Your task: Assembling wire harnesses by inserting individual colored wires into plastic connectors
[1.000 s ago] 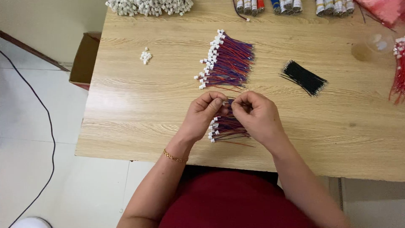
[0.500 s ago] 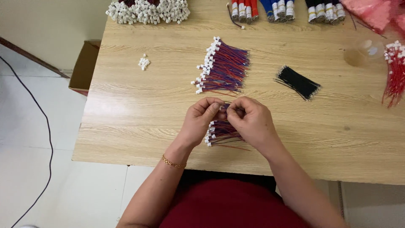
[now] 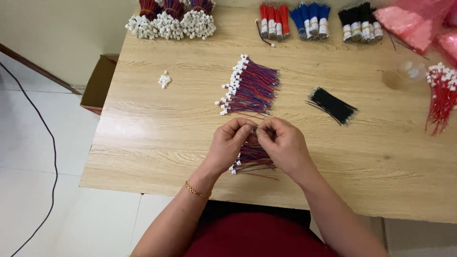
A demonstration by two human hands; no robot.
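Together, my left hand (image 3: 229, 145) and right hand (image 3: 284, 145) pinch a small bundle of red-and-blue wires (image 3: 252, 159) above the wooden table (image 3: 157, 138), just below a larger wire pile (image 3: 250, 86).

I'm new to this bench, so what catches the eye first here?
Both hands, left hand and right hand, meet at the table's near edge over a small wire bundle. Behind them lies a fanned row of red-blue wires with white connectors, and black wires to its right.

Behind the fanned red-and-blue wire bundle with white connectors (image 3: 250, 88), tied wire bundles (image 3: 170, 21) are laid; right of it, the black wire bundle (image 3: 332, 105).
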